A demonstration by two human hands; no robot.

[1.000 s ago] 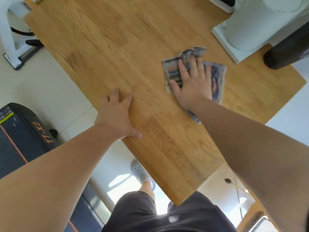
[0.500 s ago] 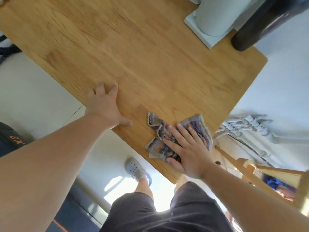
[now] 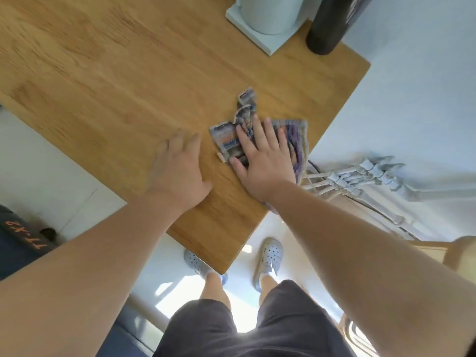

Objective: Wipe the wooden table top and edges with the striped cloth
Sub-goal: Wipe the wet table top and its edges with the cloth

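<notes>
The right grip (image 3: 262,161) and the striped cloth (image 3: 226,136) under it have slid away from the near corner of the bench (image 3: 116,73), up along its right-hand edge. The left grip (image 3: 177,171) now lies much nearer to them.

At 8 o'clock a black machine (image 3: 20,243) with orange lettering stands on the pale floor (image 3: 46,161). The bench's wooden top runs from 10 o'clock down to its corner at 6 o'clock. The left grip lies flat on the wood near the middle, fingers straight and holding nothing. Just at its 3 o'clock, the right grip presses the crumpled cloth flat with spread fingers. The cloth's right side reaches the bench's edge.

At 12 o'clock a white appliance (image 3: 262,24) sits on a square base, with a dark bottle (image 3: 327,29) beside it at 1 o'clock. White pipes (image 3: 360,176) run along the wall at 3 o'clock. Below the corner are two grey perforated shoes (image 3: 268,256) and dark shorts (image 3: 257,325).
</notes>
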